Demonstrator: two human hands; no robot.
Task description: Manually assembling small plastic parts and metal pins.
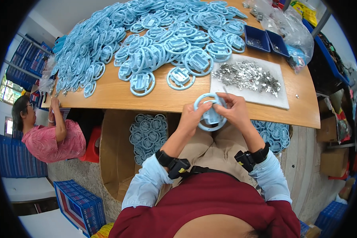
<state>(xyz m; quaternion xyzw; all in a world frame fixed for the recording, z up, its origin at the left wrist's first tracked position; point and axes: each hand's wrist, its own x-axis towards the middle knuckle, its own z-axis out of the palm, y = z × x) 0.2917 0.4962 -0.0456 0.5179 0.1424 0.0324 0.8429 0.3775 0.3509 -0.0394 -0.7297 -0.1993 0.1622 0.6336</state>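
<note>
Just beyond the table's near edge, above my lap, I hold a light blue plastic ring-shaped part [211, 128] with a moulded centre. My left hand [191, 116] grips its left rim, the thumb lying across the top. My right hand [237, 112] has its fingers closed on the right side, thumb near the centre. A thin greyish sliver [225, 90] shows by my right fingertips; what it is, I cannot tell. Small silvery metal pieces [248, 77] lie in a heap on a white foam sheet [279, 102] right beyond that hand.
Similar blue parts [146, 47] pile high over the wooden table [115, 93]. Two dark blue trays [257, 38] and plastic bags [295, 29] stand at the far right. A cardboard box [111, 158] below holds more parts. At left sits another person [57, 137] in pink.
</note>
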